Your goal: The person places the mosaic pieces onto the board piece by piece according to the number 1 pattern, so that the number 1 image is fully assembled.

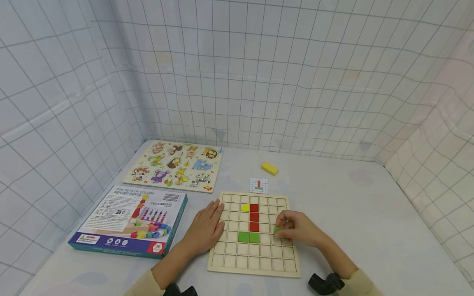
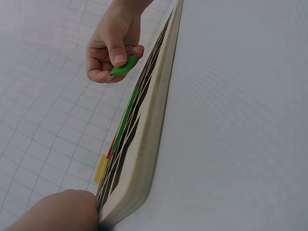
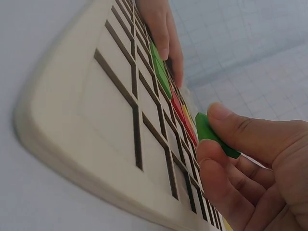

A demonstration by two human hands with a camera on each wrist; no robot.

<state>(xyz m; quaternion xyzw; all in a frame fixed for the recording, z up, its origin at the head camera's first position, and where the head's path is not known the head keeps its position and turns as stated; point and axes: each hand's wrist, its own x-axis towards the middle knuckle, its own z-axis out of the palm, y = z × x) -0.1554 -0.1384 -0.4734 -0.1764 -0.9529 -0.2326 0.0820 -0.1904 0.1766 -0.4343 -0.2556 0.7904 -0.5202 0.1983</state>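
A wooden grid board (image 1: 229, 260) lies in front of me. My left hand (image 1: 205, 226) rests along its left edge with the fingers stretched out. Over the right side of the board, my right hand (image 1: 301, 229) pinches a small green tile (image 3: 216, 137) between thumb and fingers. In the left wrist view this green tile (image 2: 124, 66) shows above the grid. Three red tiles (image 1: 254, 217) form a column in the board. Below them sit two green square tiles (image 1: 243, 237) side by side. A yellow tile (image 1: 245, 207) with a slanted edge adjoins the top red one.
Behind the board lies a small pattern card (image 1: 259, 186), and beyond it a yellow block (image 1: 269, 168). To the left are a beaded toy box (image 1: 127, 222) and an animal puzzle board (image 1: 174, 164). White grid-patterned sheets (image 1: 259, 82) enclose the table.
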